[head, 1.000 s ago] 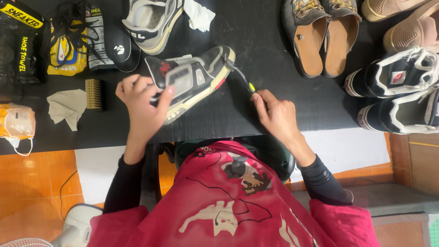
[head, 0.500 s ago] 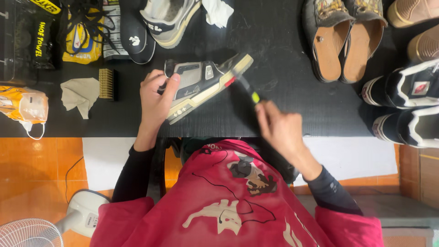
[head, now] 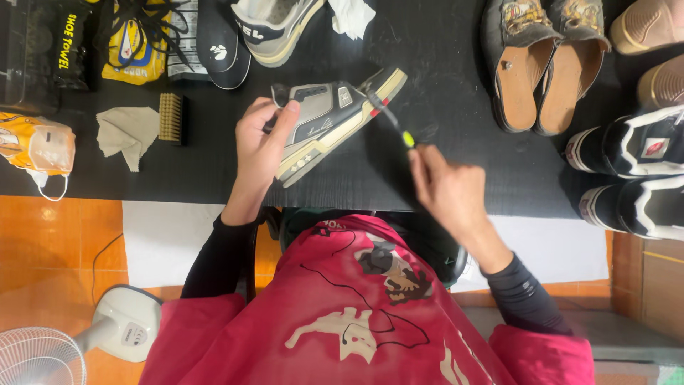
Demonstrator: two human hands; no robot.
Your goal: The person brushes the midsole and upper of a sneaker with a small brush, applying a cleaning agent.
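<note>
Left hand (head: 260, 142): clamped on the heel end of a grey sneaker (head: 329, 117), which is held tilted on its side on the black surface (head: 456, 107).
Right hand (head: 445, 189): closed around the handle of a thin brush (head: 390, 120); its tip is laid against the sneaker's toe end.
Hands: kept apart, with the sneaker between them.
Beyond the left hand: a small wooden brush (head: 172, 118) and a beige cloth (head: 127, 132) are seen.
Beyond the right hand: brown sandals (head: 545, 60) are lined up.
</note>
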